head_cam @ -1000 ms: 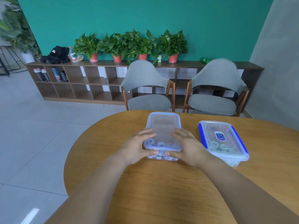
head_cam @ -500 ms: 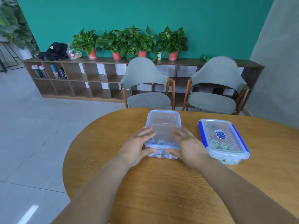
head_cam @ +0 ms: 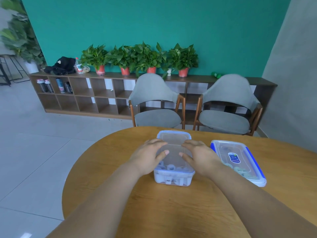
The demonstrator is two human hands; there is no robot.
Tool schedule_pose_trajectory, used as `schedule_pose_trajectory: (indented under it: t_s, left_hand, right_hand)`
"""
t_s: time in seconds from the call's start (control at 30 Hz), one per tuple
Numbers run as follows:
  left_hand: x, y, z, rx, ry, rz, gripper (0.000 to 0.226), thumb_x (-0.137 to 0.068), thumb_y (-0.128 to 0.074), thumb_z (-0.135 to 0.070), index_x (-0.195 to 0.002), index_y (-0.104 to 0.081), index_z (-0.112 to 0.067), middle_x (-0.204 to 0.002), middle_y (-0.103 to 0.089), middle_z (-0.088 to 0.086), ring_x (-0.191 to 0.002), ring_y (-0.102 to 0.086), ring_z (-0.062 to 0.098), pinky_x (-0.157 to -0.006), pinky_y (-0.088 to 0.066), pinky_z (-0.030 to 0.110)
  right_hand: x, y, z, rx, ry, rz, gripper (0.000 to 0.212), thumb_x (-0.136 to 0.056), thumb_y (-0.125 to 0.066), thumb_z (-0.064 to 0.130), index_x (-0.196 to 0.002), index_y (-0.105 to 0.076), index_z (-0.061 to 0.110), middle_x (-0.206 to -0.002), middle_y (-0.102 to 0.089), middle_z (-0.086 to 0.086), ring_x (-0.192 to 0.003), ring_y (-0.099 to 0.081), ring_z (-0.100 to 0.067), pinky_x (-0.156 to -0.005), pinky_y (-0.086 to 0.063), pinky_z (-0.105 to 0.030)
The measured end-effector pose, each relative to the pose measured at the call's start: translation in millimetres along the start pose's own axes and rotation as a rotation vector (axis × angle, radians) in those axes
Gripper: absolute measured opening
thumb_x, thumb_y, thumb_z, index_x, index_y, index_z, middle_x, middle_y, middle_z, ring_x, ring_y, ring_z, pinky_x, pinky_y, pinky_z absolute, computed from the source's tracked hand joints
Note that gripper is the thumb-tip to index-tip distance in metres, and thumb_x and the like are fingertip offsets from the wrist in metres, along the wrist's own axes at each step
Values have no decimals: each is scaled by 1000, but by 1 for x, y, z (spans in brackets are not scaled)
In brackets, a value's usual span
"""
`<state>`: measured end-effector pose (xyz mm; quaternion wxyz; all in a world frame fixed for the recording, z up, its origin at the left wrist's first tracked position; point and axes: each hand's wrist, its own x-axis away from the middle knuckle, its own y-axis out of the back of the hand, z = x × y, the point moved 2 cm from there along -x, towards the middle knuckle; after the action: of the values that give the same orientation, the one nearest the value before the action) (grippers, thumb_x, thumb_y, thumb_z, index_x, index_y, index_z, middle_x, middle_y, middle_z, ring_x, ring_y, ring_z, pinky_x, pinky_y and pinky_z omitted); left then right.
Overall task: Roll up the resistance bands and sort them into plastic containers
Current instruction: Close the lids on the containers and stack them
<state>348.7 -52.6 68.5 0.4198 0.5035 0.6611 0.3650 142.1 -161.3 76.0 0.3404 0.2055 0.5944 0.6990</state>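
Fingers of both hands lie straight and spread, grasping nothing: we see the left hand and the right hand laid flat on one container's lid, thumbs turned in toward each other.

Going down in size, we begin with the round wooden table, which carries everything. Two lidded plastic containers stand on it, near each other but apart. The right container, with dark blue clips, sits untouched, greenish rolled bands showing through its lid. The middle container, pale blue at the rim, lies under the hands; pale rolled bands crowd its near end.

We judge the rolling and sorting done and the closing step in hand: this lid is being pressed home. Whether its side clips are latched we cannot tell. The next move calls for even pressure along the rim, then fingers hooked over each clip to snap it down without sliding the box.
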Motion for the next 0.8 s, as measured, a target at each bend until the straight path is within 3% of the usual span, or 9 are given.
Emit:
schedule_pose_trajectory:
  t_s: [0.27, 0.4, 0.6, 0.8]
  left_hand:
    - [-62, -10, 0, -100, 72, 43, 53, -114, -38, -27, -166, -28, -20, -173, -26, -1, -158, -23, 24, -127, -24, 38]
    - [-85, -17, 10, -48, 97, 32, 65, -107, -41, -3, -167, -24, -23, -171, -28, -1, -156, -26, 23, -126, -25, 36]
    - [-107, -28, 29, -15, 123, 102, 52, -116, -27, -35, -167, -26, -26, -173, -24, -3, -160, -17, 21, -129, -18, 38]
    - [-111, -30, 27, -67, 109, 109, 52, -116, -24, -37, -166, -26, -27, -173, -23, -8, -157, -20, 21, -128, -20, 39]
  right_hand:
    - [-61, -6, -9, 0, -78, 23, 55, -109, -44, 27, -162, -32, 23, -170, -29, 5, -153, -29, -22, -119, -40, -40]
    - [-85, -13, -19, -65, -106, 51, 66, -103, -51, 9, -164, -28, 22, -169, -30, 1, -153, -28, -23, -121, -37, -39]
    - [-99, -27, -29, -179, -122, 38, 56, -107, -44, 18, -162, -32, 25, -167, -32, 4, -150, -33, -22, -120, -38, -42]
    - [-108, -31, -27, -280, -219, 22, 58, -103, -52, 11, -156, -39, 30, -155, -46, 2, -135, -50, -22, -110, -50, -41]
